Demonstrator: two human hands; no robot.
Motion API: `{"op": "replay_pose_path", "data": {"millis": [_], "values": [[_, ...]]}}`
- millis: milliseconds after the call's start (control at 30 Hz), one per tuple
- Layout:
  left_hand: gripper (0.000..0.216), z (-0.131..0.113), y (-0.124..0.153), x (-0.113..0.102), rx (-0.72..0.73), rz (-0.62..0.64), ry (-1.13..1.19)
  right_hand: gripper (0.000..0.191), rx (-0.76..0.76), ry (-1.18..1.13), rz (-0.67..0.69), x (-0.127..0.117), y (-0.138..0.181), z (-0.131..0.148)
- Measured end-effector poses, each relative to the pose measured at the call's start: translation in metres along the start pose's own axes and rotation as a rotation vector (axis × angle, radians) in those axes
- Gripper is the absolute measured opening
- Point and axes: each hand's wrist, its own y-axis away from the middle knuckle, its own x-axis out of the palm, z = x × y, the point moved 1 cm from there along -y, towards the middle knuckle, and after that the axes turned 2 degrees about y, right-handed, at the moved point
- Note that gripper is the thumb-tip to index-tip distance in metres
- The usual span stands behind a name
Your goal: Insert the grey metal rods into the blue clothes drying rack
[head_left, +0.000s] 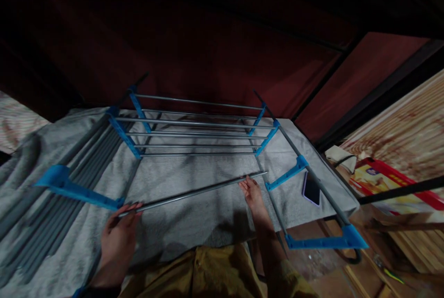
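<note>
Holding rod [192,193] w/ both hands [120,232] [252,193]; red box [383,180] logo [373,171] illegible.

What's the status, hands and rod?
Left hand gripping rod at one end. Right hand pinching it near the other. Blue bracket close by left hand; phone on cloth to right.

Dim, soft picture: beyond the grey cloth [197,172], the dark red panel [208,62] fades to near black; blurry shadows fall on the cloth's near side, a metal rod [196,192] above it glints faintly, and wide-angle stretching shows to its right
</note>
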Motion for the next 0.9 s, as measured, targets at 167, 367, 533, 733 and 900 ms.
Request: {"op": "replay_pose_path", "data": {"millis": [167, 367, 533, 733, 900], "values": [[0.023, -0.008, 0.011, 0.013, -0.130, -0.043, 0.190, 0.024, -0.024, 0.039, 0.007, -0.010, -0.003, -0.003], [0.020, -0.007, 0.010, 0.018, -0.206, 0.010, 0.296, 0.025, -0.039, 0.120, 0.008, -0.028, -0.013, -0.011], [0.023, -0.001, 0.009, 0.017, -0.222, 0.070, 0.344, 0.024, -0.093, 0.185, 0.023, -0.031, -0.014, -0.012], [0.016, 0.000, 0.011, 0.021, -0.254, 0.069, 0.339, 0.026, -0.087, 0.214, 0.056, -0.033, -0.014, -0.013], [0.017, 0.003, 0.013, 0.029, -0.300, 0.050, 0.349, 0.028, -0.076, 0.208, 0.068, -0.037, -0.017, -0.016]]}}
